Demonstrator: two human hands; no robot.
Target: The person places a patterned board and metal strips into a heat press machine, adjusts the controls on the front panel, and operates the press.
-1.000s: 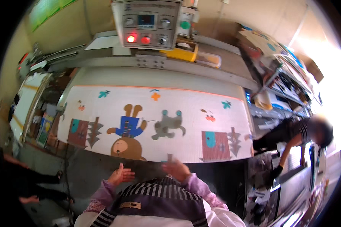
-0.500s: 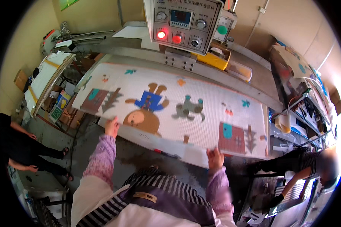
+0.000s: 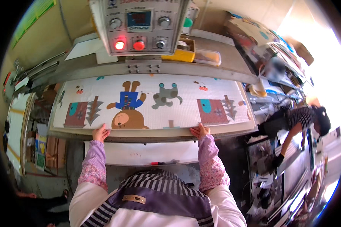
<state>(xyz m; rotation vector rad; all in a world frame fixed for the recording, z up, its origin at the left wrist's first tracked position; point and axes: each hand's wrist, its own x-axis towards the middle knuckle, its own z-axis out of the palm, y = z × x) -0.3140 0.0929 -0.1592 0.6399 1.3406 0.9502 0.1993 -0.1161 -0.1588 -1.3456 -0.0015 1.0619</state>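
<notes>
- Nearest, we see a red marker (image 3: 155,163) on a white board (image 3: 121,148), lower than the tabletop (image 3: 155,133).
- Our left hand (image 3: 100,133) and right hand (image 3: 201,131) touch the near edge of the printed mat (image 3: 159,114), well apart; we cannot tell whether either pinches it.
- The printed mat lies flat on the tabletop.
- Beyond it, we see a control box (image 3: 140,30) and a yellow bin (image 3: 179,56).

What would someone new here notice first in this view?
Probably the large white sheet in the middle, printed with an upside-down brown bear, with the left hand and right hand at its near edge. Beyond it, at the top, a red light glows on the control box. At right, a co-worker in stripes bends forward.
</notes>
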